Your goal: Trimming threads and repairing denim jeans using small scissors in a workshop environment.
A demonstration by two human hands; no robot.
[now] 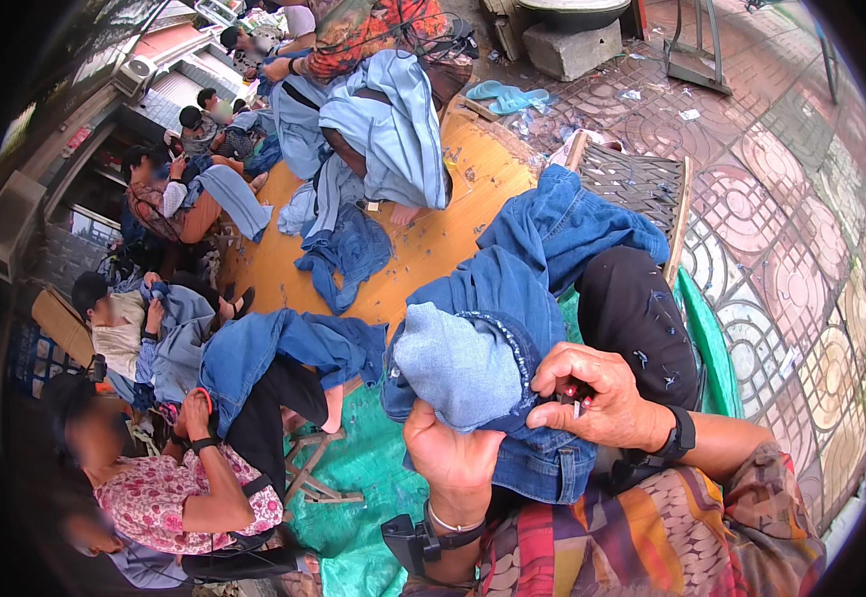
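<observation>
Across my lap lies a pair of blue jeans (pixel 513 284), with a turned-out part showing its pale inner side (pixel 453 368) and a frayed seam along the edge. My left hand (pixel 450 453) grips the lower edge of this pale denim, its thumb pointing right and its fingers partly hidden behind the cloth. Close by on the right, my right hand (pixel 597 396) is curled with thumb and forefinger at the seam. In its palm is a small dark thing with red and pale bits; its kind is too small to tell.
A woven-top stool (pixel 632 184) stands beyond my knee. Green sheeting (pixel 363 488) and an orange-brown board (pixel 483 164) cover the ground, with thread scraps on the board. Several people sit at left and ahead, handling denim (pixel 383 119). Blue slippers (pixel 509 98) lie near a stone block (pixel 574 52).
</observation>
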